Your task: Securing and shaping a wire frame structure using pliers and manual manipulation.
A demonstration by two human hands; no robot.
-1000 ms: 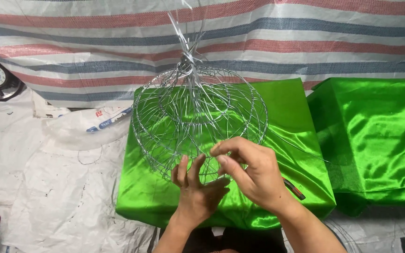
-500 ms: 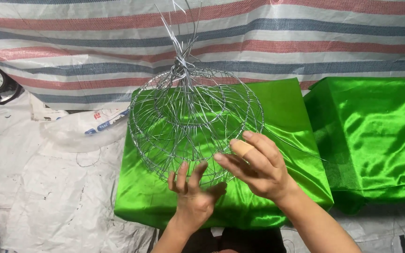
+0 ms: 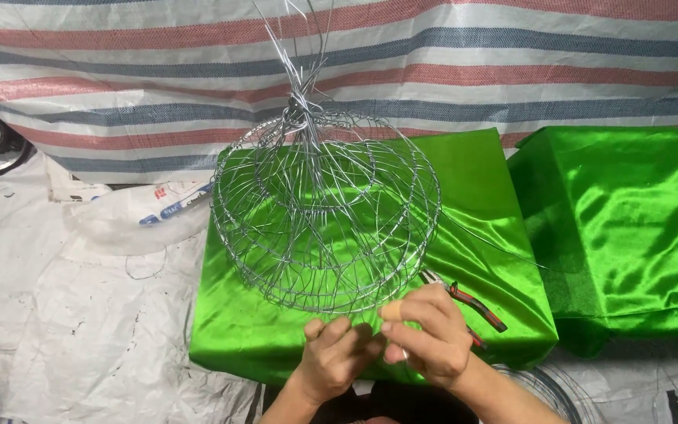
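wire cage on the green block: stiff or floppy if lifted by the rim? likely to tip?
The wire frame is thin open mesh, so probably light and springy, flexing at the rim rather than holding rigid. Its wide bottom ring on the green block suggests it sits stable. The left hand and right hand meet at its near edge.

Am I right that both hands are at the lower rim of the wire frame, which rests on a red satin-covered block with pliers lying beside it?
Not quite: the satin-covered block is green, not red, as the head view shows. The rest holds: the left hand and right hand are at the lower rim of the wire frame, and the red-handled pliers lie on the block beside it.
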